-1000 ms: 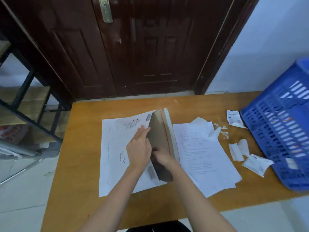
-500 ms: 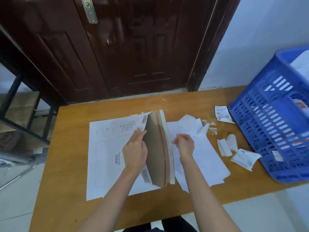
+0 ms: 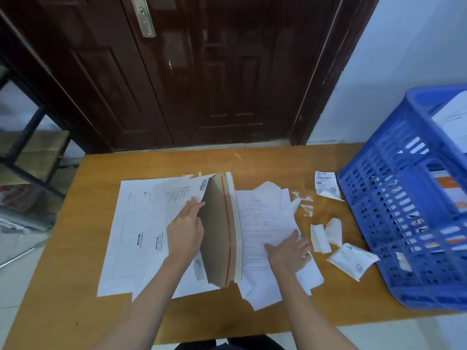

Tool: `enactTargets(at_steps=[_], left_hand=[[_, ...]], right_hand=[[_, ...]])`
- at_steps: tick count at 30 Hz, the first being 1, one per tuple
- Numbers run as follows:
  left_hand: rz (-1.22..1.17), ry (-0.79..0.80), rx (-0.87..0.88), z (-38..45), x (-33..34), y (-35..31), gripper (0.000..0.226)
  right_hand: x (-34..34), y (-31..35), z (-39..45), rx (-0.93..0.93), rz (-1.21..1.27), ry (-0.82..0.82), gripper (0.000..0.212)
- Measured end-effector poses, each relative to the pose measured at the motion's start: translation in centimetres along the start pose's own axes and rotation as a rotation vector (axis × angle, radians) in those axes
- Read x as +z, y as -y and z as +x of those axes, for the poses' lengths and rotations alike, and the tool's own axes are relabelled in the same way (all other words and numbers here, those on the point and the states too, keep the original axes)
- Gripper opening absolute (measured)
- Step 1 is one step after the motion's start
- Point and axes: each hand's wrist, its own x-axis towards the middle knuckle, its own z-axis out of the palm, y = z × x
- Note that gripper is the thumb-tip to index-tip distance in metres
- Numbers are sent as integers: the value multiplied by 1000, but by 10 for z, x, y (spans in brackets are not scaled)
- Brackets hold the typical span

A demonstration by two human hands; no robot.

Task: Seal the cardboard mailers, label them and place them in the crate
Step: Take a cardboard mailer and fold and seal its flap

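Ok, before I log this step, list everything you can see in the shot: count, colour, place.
cardboard mailer: one, white, flat on table left of centre
mailer flap: one, brown inside with red strip, standing up at centre
printed sheets: several, white, right of the flap
paper scraps: several, white, between sheets and crate
crate: one, blue, table's right end, mailers inside
table: one, wooden orange-brown
door: one, dark brown, behind table
shelf rack: one, black frame, far left
left hand: flat against the flap
right hand: fingers spread, on the sheets
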Motion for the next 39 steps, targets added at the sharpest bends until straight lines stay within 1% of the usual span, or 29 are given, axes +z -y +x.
enactTargets(at_steps=[3,6,8,10,12,14,17,20,22,25,30,32,39], left_hand=[[28,-16,15,-2,5,-7,36],[40,-29,26,-3,8,-11,37],[38,-32,22,-2,8,-13,36],[38,-34,17,-1,7,-14,35],[35,-31,11,0,7,-15,35],[28,-28,-1,2,6,-15,35],[21,-27,-4,6,7,-14,35],[20,-28,-2,10,7,-13,35],[13,-25,-6,12,6,-13,34],[10,-7,-12,14,6,-16,34],[3,10,38,13,7,-23,36],[-7,13,61,12,8,-29,37],[-34,66,88,13,17,-52,37]], right_hand=[[-2,-7,7,-14,-45,2,100],[-5,-10,11,-26,-72,-18,98],[-8,-11,12,-14,-69,-26,91],[-12,-12,13,-4,-59,-32,77],[-15,-13,15,8,28,0,59],[-18,-16,19,32,178,49,48],[-26,-19,24,91,348,79,46],[-35,-20,26,158,430,58,40],[-43,-20,26,165,452,11,34],[-54,-15,26,153,482,-131,33],[-65,-2,22,-6,487,-436,24],[-70,1,19,-46,505,-495,24],[-80,-10,15,-64,548,-604,23]])
